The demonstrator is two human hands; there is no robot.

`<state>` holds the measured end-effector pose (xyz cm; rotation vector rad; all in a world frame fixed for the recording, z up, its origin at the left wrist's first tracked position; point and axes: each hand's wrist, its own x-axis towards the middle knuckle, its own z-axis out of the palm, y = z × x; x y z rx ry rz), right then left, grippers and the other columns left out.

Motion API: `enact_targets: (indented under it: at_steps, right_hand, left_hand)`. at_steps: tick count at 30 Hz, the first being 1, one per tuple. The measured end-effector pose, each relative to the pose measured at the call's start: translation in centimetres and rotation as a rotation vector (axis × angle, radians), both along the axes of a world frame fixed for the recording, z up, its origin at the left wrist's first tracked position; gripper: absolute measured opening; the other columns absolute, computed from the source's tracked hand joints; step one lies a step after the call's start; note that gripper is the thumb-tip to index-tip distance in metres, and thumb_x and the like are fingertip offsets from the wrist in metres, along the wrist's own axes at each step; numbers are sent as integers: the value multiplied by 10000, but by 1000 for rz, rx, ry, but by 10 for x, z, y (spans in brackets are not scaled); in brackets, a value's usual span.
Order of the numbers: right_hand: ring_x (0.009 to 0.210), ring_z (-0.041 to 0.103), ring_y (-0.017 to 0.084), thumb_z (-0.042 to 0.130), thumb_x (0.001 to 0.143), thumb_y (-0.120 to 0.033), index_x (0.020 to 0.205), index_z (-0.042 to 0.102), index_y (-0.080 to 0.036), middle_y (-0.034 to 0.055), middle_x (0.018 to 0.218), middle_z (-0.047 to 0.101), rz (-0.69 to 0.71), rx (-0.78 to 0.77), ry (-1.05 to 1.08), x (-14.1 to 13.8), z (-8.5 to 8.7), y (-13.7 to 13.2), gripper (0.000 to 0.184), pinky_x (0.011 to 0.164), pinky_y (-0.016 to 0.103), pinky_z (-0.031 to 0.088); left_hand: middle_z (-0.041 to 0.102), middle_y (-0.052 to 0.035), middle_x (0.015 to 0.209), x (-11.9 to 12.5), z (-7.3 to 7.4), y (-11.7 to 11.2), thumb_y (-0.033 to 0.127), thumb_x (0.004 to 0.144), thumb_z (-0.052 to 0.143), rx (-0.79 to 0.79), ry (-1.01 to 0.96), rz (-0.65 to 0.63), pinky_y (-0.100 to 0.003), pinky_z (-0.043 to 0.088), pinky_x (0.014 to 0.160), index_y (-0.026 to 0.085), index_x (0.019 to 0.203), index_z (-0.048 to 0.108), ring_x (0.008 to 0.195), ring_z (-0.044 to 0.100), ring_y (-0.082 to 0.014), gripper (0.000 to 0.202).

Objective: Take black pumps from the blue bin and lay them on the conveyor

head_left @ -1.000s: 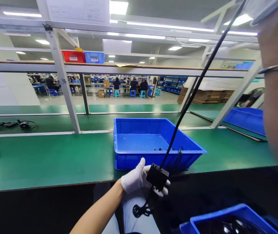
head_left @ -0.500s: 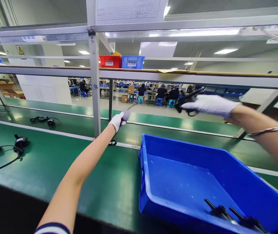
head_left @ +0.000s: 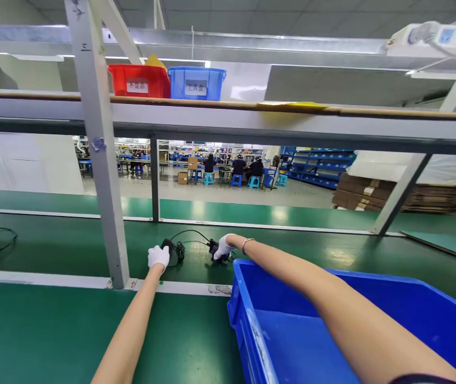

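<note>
Green belt surface (head_left: 52,330) fills most of what lies in front of you, split into a near lane and a far lane (head_left: 292,250) by a pale rail. A grey upright post (head_left: 100,160) rises from that rail just left of your left arm. The blue bin (head_left: 247,320) sits at your right on the near lane, and your right forearm passes over its back corner.

Beyond the rail, on the far lane, lies the black power adapter with its cable (head_left: 190,242). The cable loops loosely between your two hands.

As a judgement, the risk is in that slack loop. If you lift or drag one end while the other is pinned, the cord could snag on the rail edge or the post, or the plug end could slip out of your glove. Leaning so far forward, your right arm could also knock the bin.

Both arms are stretched nearly straight, reaching across the rail. Your left hand (head_left: 158,257), gloved white, is curled down over the dark block at the left end of the cable. Your right hand (head_left: 224,247), also gloved, is closed around the dark piece at the right end, wrist bent slightly down, a bracelet (head_left: 244,244) showing just behind the glove.
</note>
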<state>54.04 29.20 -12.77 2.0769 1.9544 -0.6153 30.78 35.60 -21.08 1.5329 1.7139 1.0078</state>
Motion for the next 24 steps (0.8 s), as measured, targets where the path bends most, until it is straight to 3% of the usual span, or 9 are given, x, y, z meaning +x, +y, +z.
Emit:
enact_targets:
  at_steps: [3,7,10,12,15,18,21,24]
  right_hand:
    - [979,708,186,669,1033,-371,1226,672,-129,80,1155,704,-14,-56,19,-2,4,-4,310,860,374,628]
    - [1012,701,200,641,1044,-419,1225,669,-127,82,1171,700,-51,70,110,33,52,-39,345,893,389,613]
    - [984,696,181,585,1069,-455,1260,648,-141,81,1174,696,-94,160,164,88,89,-107,374,877,369,605]
    - [913,691,163,566,1076,-468,1180,671,-135,63,1082,706,-147,118,119,122,98,-171,365,843,348,601]
    - [787,675,138,623,1051,-434,1006,693,-120,24,901,697,-225,-97,-3,148,81,-270,325,777,319,596]
    - [744,670,130,668,1023,-454,959,696,-120,11,845,693,-221,-284,-54,142,40,-342,341,757,313,596]
    - [847,689,159,714,983,-482,998,708,-136,32,931,715,-162,-279,-56,120,2,-376,346,844,358,596]
    - [939,689,181,731,976,-377,1069,705,-143,45,1017,716,-139,-163,-45,104,-14,-386,253,909,391,582]
  left_hand:
    - [476,-138,1576,-11,3,1,429,991,652,9,141,121,-610,405,1180,194,1449,545,1419,489,-341,526]
    - [391,-260,1619,-3,41,-15,438,1013,498,69,244,26,-571,339,1224,79,1491,503,1497,403,-416,598]
    - [422,-307,1587,26,76,-39,429,987,420,131,281,-138,-537,312,1250,-6,1487,498,1505,397,-440,667]
    - [480,-292,1555,51,98,-65,424,965,411,166,290,-273,-519,306,1258,-13,1469,517,1488,429,-421,675]
    - [560,-239,1512,86,124,-122,446,944,415,204,284,-515,-488,327,1250,37,1397,595,1450,485,-378,636]
    - [621,-179,1470,112,141,-190,497,930,442,213,268,-743,-476,355,1231,108,1329,652,1398,536,-349,595]
    - [685,-124,1406,126,148,-252,524,911,497,180,243,-925,-444,387,1208,172,1268,691,1350,580,-324,538]
    - [722,-102,1351,132,143,-296,535,897,549,83,183,-1038,-451,411,1181,217,1194,724,1295,619,-328,469]
